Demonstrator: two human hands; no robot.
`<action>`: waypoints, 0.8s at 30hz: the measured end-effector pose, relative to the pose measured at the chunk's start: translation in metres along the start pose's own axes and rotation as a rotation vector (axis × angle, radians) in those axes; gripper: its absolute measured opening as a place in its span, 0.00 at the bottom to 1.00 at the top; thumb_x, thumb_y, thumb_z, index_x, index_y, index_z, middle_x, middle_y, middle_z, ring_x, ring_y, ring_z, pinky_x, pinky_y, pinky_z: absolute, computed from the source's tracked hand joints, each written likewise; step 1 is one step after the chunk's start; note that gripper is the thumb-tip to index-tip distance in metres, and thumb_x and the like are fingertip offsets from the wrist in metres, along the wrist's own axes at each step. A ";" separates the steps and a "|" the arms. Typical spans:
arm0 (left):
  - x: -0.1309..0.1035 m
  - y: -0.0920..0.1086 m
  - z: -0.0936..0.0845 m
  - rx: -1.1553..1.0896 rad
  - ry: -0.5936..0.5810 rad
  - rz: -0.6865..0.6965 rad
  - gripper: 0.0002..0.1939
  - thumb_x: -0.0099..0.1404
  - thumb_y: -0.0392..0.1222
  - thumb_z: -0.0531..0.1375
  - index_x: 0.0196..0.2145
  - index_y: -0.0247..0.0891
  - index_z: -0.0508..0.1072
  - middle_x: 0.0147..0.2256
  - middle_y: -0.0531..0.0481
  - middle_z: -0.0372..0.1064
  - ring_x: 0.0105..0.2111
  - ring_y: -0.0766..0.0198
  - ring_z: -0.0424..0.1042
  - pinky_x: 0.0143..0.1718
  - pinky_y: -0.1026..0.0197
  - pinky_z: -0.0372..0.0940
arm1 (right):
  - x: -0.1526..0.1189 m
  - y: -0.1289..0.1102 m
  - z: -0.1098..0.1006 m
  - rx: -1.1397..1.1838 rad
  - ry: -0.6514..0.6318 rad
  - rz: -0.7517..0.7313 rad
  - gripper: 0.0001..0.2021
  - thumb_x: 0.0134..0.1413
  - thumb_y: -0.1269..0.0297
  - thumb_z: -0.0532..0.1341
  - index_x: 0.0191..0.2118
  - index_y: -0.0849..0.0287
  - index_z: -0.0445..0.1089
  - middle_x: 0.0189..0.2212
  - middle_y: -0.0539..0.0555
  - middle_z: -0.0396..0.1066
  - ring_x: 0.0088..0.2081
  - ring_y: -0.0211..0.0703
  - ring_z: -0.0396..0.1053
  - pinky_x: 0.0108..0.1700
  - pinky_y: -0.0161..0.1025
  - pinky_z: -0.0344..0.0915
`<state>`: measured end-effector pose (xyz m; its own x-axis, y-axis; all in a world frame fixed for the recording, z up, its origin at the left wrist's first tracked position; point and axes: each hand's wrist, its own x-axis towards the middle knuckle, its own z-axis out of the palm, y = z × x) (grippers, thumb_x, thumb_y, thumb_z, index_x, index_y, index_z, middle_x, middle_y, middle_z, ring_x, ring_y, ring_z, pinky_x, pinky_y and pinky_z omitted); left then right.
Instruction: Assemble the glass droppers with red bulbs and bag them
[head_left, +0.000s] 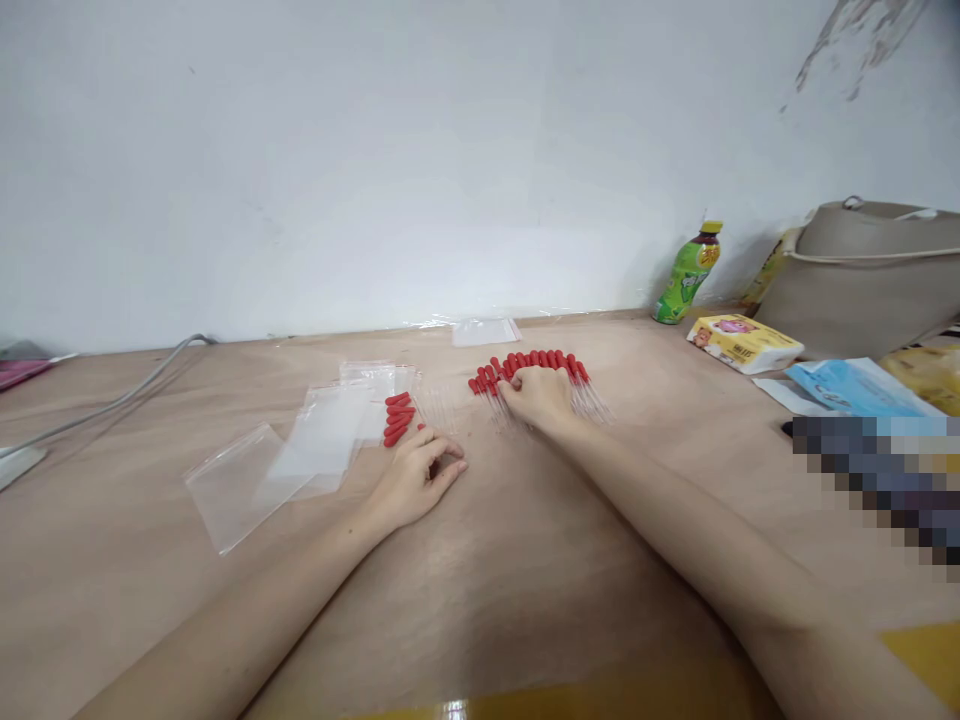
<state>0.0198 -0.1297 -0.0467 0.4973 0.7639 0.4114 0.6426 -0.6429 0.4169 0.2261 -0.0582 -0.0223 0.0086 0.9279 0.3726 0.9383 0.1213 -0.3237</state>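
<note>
A row of clear glass droppers with red rubber bulbs (pixel 536 362) lies fanned on the wooden table (pixel 487 560). My right hand (pixel 536 397) rests on this row, fingers curled over the droppers. A smaller group of red-bulbed droppers (pixel 397 416) lies to the left, next to clear plastic bags (pixel 315 440). My left hand (pixel 418 478) lies on the table just below that small group, fingers loosely bent, pinching nothing I can make out.
Another clear bag (pixel 486 331) lies by the wall. At the right stand a green bottle (pixel 687 272), a tissue pack (pixel 744 342), a blue packet (pixel 855 388) and a beige bag (pixel 870 275). A grey cable (pixel 120 398) runs at the left.
</note>
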 end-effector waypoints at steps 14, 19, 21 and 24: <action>0.000 0.003 -0.001 0.011 -0.037 -0.002 0.07 0.62 0.41 0.54 0.33 0.37 0.70 0.32 0.49 0.66 0.31 0.65 0.64 0.33 0.62 0.61 | -0.012 -0.026 0.009 -0.050 -0.041 -0.129 0.15 0.53 0.56 0.51 0.27 0.59 0.69 0.26 0.54 0.73 0.30 0.43 0.67 0.42 0.45 0.46; -0.001 -0.004 -0.009 0.157 0.223 -0.037 0.07 0.61 0.41 0.53 0.33 0.38 0.70 0.33 0.48 0.63 0.36 0.62 0.64 0.38 0.60 0.61 | -0.008 -0.056 0.018 -0.043 -0.205 -0.112 0.13 0.50 0.56 0.54 0.29 0.59 0.71 0.30 0.57 0.73 0.34 0.45 0.67 0.43 0.45 0.47; -0.001 -0.012 -0.015 0.279 0.350 -0.077 0.08 0.61 0.42 0.54 0.34 0.38 0.71 0.34 0.47 0.62 0.38 0.60 0.63 0.41 0.58 0.60 | -0.004 -0.066 0.021 -0.041 -0.264 -0.061 0.14 0.49 0.56 0.55 0.31 0.60 0.72 0.31 0.58 0.73 0.35 0.46 0.68 0.44 0.45 0.48; 0.001 -0.022 -0.021 0.467 0.347 -0.144 0.11 0.58 0.47 0.57 0.35 0.39 0.73 0.35 0.46 0.62 0.38 0.56 0.62 0.40 0.54 0.57 | 0.002 -0.076 0.022 -0.034 -0.315 0.012 0.13 0.47 0.57 0.57 0.33 0.60 0.72 0.34 0.59 0.73 0.37 0.48 0.68 0.46 0.46 0.48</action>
<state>-0.0058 -0.1160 -0.0388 0.2177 0.7275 0.6506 0.9166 -0.3815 0.1199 0.1471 -0.0579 -0.0162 -0.0826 0.9934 0.0795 0.9500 0.1026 -0.2950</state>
